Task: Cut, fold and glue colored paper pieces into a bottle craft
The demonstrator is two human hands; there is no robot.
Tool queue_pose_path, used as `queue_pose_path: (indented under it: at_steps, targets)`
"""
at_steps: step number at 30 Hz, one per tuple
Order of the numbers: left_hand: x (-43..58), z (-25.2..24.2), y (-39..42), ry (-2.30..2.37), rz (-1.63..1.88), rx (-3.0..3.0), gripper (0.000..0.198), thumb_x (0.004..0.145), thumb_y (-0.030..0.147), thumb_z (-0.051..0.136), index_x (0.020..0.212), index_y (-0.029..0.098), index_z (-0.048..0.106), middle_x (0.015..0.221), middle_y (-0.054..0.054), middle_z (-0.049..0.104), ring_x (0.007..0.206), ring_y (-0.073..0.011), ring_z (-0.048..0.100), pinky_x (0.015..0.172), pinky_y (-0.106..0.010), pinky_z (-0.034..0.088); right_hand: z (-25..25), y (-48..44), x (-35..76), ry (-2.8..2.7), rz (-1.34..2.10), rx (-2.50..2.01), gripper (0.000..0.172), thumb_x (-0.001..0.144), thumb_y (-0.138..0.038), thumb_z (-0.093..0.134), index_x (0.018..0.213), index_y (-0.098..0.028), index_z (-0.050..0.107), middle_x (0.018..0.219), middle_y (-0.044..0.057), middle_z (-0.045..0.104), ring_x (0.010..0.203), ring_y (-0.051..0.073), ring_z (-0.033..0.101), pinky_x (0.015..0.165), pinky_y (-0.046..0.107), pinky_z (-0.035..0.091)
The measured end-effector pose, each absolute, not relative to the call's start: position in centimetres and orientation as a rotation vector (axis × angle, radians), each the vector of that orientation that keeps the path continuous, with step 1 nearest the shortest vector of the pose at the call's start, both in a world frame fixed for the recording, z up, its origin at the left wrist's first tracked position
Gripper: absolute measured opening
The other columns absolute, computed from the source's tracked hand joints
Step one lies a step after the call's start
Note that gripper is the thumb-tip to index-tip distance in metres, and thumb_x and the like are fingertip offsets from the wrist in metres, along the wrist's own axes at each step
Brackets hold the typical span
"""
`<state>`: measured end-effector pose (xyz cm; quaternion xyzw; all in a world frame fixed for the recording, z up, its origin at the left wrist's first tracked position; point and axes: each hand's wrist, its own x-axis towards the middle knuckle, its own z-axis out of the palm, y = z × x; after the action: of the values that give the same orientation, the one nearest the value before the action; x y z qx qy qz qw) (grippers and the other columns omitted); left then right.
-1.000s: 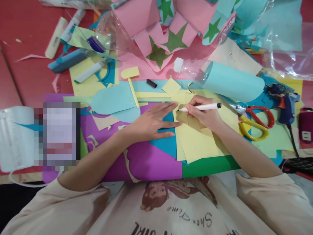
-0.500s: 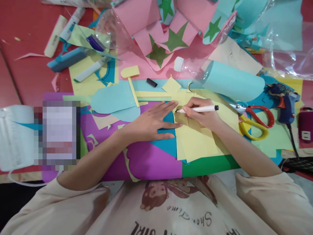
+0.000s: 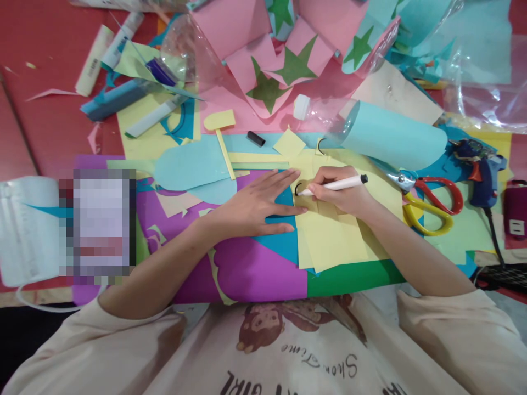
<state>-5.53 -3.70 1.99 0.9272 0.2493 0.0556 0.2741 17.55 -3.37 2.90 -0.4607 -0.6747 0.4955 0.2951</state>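
Observation:
My right hand (image 3: 340,189) grips a white marker pen (image 3: 343,184) with a black end, its tip on a pale yellow paper sheet (image 3: 333,241). A short black curved line shows at the tip. My left hand (image 3: 272,203) lies flat with fingers spread, its fingertips on the yellow paper's left edge and over blue paper (image 3: 284,247). Above the hands lie a black marker cap (image 3: 256,138) and a small yellow square (image 3: 289,144). Another black curve is drawn on a yellow piece close above my right hand.
Red-and-yellow-handled scissors (image 3: 428,206) and a glue gun (image 3: 483,175) lie to the right. A plastic bottle wrapped in light blue paper (image 3: 395,134) lies beyond my right hand. Pink paper with green stars (image 3: 267,90) stands at the back. A blurred-out phone-like device (image 3: 102,225) is at left.
The marker tip has moved slightly down, and the black mark has grown from a small stroke into a curved line. My left hand stays in place.

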Motion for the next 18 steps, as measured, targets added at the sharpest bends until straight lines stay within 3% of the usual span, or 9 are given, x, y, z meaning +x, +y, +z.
queue_pose_path:
  at_steps: [11, 18]
  targets:
    - [-5.54, 1.95, -3.65, 0.658, 0.177, 2.492, 0.037, 0.091, 0.05, 0.053, 0.124, 0.036, 0.063, 0.162, -0.003, 0.015, 0.148, -0.032, 0.024, 0.12, -0.054, 0.023, 3.35, -3.12, 17.76, -1.81, 1.394, -1.238, 0.029, 0.076, -0.031, 0.061, 0.054, -0.019, 0.046, 0.047, -0.006, 0.043, 0.047, 0.006, 0.033, 0.046, 0.024, 0.025]
    - [-5.44, 2.31, -3.64, 0.678, 0.119, 2.485, 0.037, 0.091, 0.048, 0.055, 0.125, 0.037, 0.062, 0.162, -0.002, 0.016, 0.148, -0.0313, 0.023, 0.12, -0.053, 0.022, 3.34, -3.09, 17.85, -1.812, 1.368, -1.258, 0.025, 0.073, -0.023, 0.057, 0.052, -0.019, 0.045, 0.046, -0.005, 0.043, 0.048, 0.007, 0.035, 0.045, 0.024, 0.026]
